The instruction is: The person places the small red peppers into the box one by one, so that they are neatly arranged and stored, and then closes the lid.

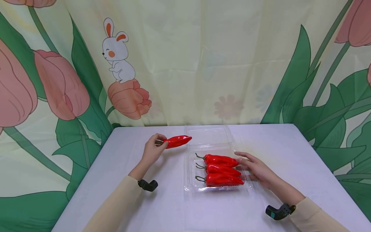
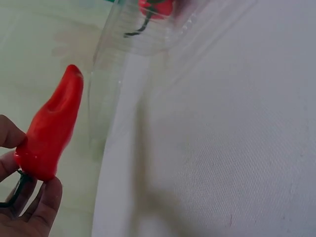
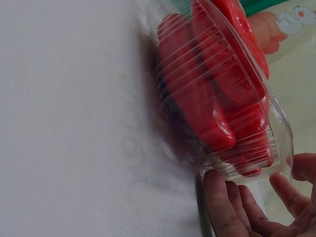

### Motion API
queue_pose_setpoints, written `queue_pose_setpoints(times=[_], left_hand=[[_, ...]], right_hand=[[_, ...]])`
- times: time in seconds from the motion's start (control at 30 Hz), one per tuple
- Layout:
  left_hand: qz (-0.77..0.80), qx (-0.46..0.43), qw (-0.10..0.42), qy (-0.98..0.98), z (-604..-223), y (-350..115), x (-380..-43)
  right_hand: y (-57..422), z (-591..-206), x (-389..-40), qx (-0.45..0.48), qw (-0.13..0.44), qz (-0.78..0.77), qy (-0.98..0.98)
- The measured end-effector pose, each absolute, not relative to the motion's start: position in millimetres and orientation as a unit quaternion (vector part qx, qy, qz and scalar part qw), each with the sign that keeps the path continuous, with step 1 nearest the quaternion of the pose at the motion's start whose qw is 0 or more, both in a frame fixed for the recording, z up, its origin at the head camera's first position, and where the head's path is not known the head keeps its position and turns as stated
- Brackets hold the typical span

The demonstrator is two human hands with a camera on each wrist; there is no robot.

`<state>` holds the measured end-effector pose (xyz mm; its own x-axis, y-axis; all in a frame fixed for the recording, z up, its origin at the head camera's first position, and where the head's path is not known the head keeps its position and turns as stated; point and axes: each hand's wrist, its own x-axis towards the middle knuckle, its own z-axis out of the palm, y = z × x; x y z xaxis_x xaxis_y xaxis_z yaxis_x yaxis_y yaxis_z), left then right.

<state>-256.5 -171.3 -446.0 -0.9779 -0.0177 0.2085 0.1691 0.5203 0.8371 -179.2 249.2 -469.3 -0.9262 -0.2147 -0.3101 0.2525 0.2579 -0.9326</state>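
My left hand (image 1: pixel 154 147) pinches a red pepper (image 1: pixel 177 141) near its green stem, thumb on one side and fingers on the other. The pepper is held above the table with its tip pointing right, left of a clear plastic clamshell box (image 1: pixel 189 183). Three red peppers (image 1: pixel 221 169) show side by side in the box, stems to the left; through the ribbed wall in the right wrist view, peppers (image 3: pixel 192 84) appear at different heights. My right hand (image 1: pixel 255 167) is at the box's right side, its fingertips (image 3: pixel 215 180) against the outside wall, its thumb by the rim.
The box's open lid (image 1: pixel 208 135) lies flat toward the table's back edge. A white-covered table (image 1: pixel 162 206) carries everything. Behind it hangs a curtain (image 1: pixel 185 64) printed with tulips and a rabbit. A black wrist device (image 1: pixel 147 185) is worn on each arm.
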Motion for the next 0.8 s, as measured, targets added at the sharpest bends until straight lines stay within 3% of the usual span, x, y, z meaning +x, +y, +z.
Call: queue_pose_setpoints(times=[0.8], left_hand=[[-0.490,-0.105,0.064,-0.863,-442.1,-142.2,-246.0]], right_hand=[[248.2,-472.5,-179.1,0.010,0.187,-0.612,0.768]])
